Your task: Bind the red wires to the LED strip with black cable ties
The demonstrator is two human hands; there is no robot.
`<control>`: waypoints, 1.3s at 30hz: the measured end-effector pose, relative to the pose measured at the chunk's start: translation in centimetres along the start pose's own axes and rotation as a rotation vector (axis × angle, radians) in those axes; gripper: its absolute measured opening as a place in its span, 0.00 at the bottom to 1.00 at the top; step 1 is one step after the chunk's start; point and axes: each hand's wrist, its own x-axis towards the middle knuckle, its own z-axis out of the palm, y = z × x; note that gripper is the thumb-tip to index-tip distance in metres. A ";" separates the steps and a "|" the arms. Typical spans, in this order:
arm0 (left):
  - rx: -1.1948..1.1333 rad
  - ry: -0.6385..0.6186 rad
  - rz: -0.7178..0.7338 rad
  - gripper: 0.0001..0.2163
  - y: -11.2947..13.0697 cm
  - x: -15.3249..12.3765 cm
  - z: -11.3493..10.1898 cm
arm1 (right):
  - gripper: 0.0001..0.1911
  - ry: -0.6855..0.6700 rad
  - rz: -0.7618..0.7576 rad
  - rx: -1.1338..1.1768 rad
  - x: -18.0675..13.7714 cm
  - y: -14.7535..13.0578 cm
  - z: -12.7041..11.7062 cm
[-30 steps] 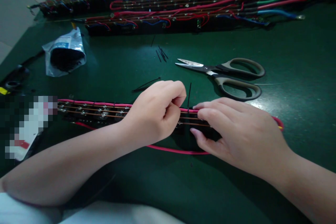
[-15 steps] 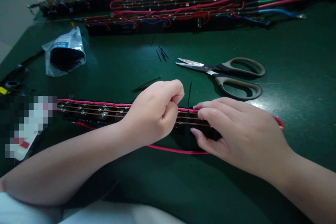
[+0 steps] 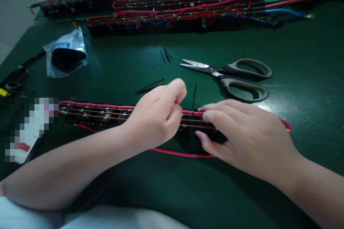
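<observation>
A long black strip assembly point(image 3: 94, 113) with copper wires and a pink wire lies across the green table in front of me. A thin black cable tie point(image 3: 194, 96) stands up from it between my hands. My left hand point(image 3: 157, 114) is curled in a loose fist over the strip just left of the tie; what its fingers pinch is hidden. My right hand point(image 3: 242, 132) lies flat on the strip's right part, fingers stretched and pressing it down, fingertips beside the tie's base. A pink wire loop point(image 3: 177, 153) runs under both hands.
Grey-handled scissors point(image 3: 231, 77) lie behind my right hand. Loose black cable ties point(image 3: 150, 86) and cut ends point(image 3: 166, 54) lie mid-table. A silver bag of ties point(image 3: 66, 57) sits far left. More wired strips point(image 3: 188, 10) line the far edge. A blurred patch covers the left.
My left hand has lifted slightly, its thumb knuckle rising a little. The right hand and the strip have stayed in place.
</observation>
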 end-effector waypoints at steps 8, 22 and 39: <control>0.009 -0.008 0.010 0.10 0.0 0.0 0.0 | 0.05 0.003 0.004 -0.001 -0.1 0.0 0.1; -0.054 0.077 0.017 0.11 -0.1 0.0 -0.1 | 0.05 -0.005 0.021 0.015 -0.1 0.0 0.1; -0.255 0.210 -0.079 0.09 -0.8 1.3 -2.0 | 0.05 0.006 0.019 0.032 -0.2 0.2 -0.1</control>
